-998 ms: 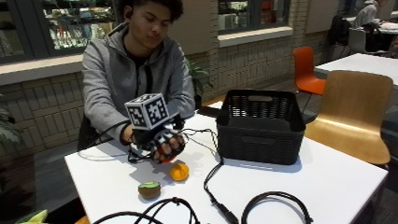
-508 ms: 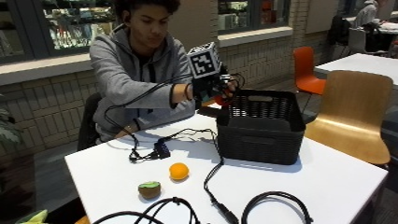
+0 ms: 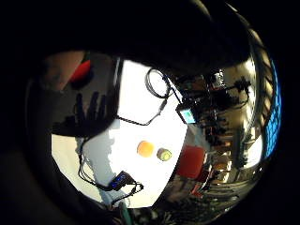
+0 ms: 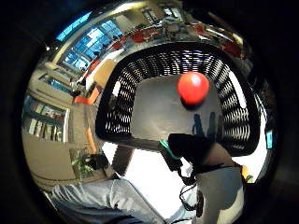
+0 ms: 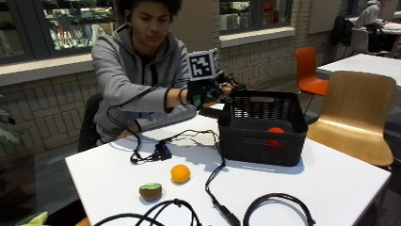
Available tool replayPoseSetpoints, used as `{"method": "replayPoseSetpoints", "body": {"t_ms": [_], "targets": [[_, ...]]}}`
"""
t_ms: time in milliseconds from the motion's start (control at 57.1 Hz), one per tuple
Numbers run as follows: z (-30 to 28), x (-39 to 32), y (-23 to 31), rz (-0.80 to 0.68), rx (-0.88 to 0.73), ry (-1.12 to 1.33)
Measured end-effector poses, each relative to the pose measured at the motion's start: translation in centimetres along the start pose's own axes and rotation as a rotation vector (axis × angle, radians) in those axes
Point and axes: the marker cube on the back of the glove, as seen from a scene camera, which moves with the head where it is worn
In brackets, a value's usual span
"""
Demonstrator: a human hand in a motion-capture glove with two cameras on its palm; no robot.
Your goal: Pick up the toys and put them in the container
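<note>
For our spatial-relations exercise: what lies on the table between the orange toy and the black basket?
In the outside view, a black cable crosses the white table between the orange toy and the black basket; nothing else.

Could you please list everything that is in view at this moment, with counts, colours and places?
Basket: one, black, slotted walls, on the white table's far side.
Red toy: one, red, round, inside the basket; the thumb side palm view shows it on the basket floor.
Orange toy: one, orange, on the table in front of the basket, to its side.
Kiwi toy: one, green and brown, on the table beside the orange toy, nearer the table's edge.
Table: one, white.
Cables: several, black, looped along the table's near edge and running toward the basket.
Wooden chair: one, tan, beside the table.
Orange chair: one, further back.
Hands: gloved right hand, black, at the basket's rim, holding nothing visible.
</note>
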Motion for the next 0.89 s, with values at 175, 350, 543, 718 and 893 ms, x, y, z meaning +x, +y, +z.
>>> {"method": "replayPoseSetpoints", "body": {"t_ms": [175,350,543,718,893], "targets": [[-0.1,10.6,7.1,0.222,-0.045,0.074],[2.6,23.8,14.6,0.463,-0.302,-0.087],[10.6,24.9,21.3,0.658,-0.41,-0.126],[13.6,25.8,21.0,0.654,-0.411,-0.097],[14.2,25.4,20.2,0.634,-0.286,-0.1]]}}
